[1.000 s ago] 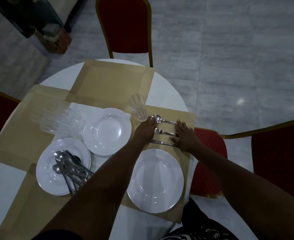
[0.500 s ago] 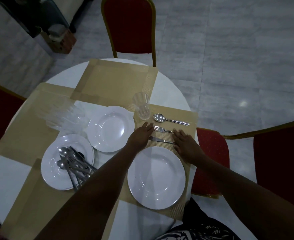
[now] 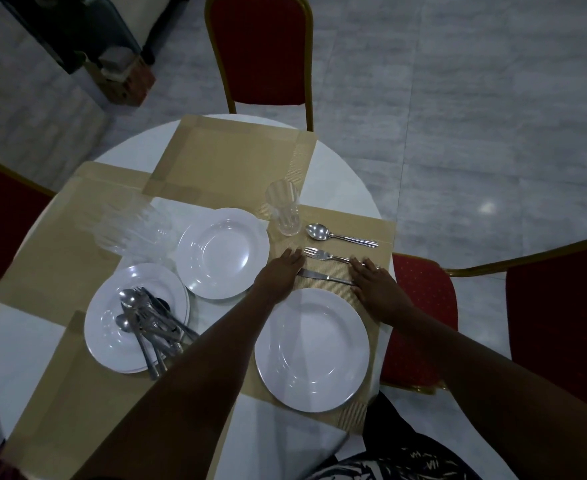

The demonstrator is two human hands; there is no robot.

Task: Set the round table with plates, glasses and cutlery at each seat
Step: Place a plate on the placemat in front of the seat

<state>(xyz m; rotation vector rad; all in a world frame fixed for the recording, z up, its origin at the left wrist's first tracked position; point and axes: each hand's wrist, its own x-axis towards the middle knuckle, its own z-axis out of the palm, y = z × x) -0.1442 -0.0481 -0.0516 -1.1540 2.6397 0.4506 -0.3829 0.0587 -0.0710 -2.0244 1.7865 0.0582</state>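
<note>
Both hands slid nearer — flat at knife (image 3: 323, 276) ends; left (image 3: 282, 268), right (image 3: 371, 282).

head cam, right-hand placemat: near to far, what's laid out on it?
Round white plate → steel knife → steel fork → steel spoon → clear ribbed drinking glass at the gold woven placemat's far-left corner.

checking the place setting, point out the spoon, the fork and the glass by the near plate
spoon (image 3: 315, 231), head view, on its bowl
fork (image 3: 330, 256), head view, on its neck
glass (image 3: 285, 213), head view, on its side wall
</note>
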